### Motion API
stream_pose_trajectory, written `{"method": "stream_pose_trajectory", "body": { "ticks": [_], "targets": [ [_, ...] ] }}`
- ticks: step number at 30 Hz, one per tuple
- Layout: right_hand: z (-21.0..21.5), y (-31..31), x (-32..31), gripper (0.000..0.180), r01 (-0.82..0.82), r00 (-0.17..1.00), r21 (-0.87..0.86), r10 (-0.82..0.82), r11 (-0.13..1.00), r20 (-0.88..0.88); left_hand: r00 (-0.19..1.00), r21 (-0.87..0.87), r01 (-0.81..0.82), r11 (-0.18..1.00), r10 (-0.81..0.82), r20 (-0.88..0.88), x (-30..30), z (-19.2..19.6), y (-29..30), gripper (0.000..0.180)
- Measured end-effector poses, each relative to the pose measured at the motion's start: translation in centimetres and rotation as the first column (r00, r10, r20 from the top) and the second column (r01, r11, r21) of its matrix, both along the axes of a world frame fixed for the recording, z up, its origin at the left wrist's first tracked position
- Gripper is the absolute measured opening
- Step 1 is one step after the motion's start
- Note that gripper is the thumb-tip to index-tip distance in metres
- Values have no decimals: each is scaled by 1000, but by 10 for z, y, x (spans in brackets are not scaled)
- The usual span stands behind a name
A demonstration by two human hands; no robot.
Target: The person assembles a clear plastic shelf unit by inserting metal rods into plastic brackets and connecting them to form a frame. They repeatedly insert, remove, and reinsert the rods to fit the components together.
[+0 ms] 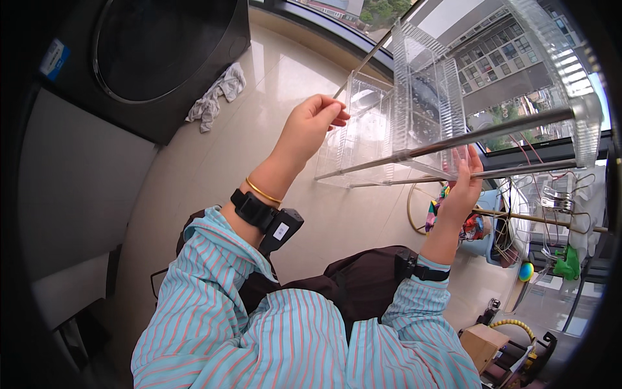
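Observation:
A clear plastic shelf rack (pixel 424 97) with ribbed tiers and metal poles (pixel 492 131) stands tilted across the upper right of the head view. My left hand (pixel 312 126) is closed in a pinch beside its left-hand tier, close to the lower end of a thin pole. What lies between those fingertips is hidden. Behind the poles, my right hand (pixel 462 185) grips the rack at the edge of a middle tier, fingers pointing up. Part of that hand is covered by the pole and the clear plastic.
At upper left stands a dark front-loading washing machine (pixel 162 58), with a crumpled cloth (pixel 220 94) on the tiled floor by it. Right of me are a light-blue basket (pixel 481 245), hanging clips (pixel 558 198) and a wooden box (pixel 483 347). Windows run behind the rack.

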State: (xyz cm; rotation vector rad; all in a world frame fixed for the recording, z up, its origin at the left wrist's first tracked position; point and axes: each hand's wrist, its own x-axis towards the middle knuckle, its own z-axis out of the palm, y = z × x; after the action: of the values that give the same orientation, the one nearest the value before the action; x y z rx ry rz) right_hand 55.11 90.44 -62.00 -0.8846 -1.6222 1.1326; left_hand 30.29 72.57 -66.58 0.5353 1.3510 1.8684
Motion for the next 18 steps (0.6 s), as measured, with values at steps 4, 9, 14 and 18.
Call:
{"method": "stream_pose_trajectory", "body": {
  "ticks": [4,9,14,18],
  "targets": [
    [-4,28,16,39,-2,988,-178,-26,984,-155,981,-113,-186,976,190,29,-10,7,-4,19],
    [-5,51,37,44,-29,988,-209,-4,977,-157,979,-95,-201,975,202,-3,-9,11,-4,21],
    [-5,56,45,46,-50,987,-228,12,972,-163,985,-105,-172,980,173,8,-8,10,-3,20],
    [-6,52,43,44,-65,982,-229,22,971,-188,986,-130,-160,978,165,22,-8,10,-4,20]
  ]
}}
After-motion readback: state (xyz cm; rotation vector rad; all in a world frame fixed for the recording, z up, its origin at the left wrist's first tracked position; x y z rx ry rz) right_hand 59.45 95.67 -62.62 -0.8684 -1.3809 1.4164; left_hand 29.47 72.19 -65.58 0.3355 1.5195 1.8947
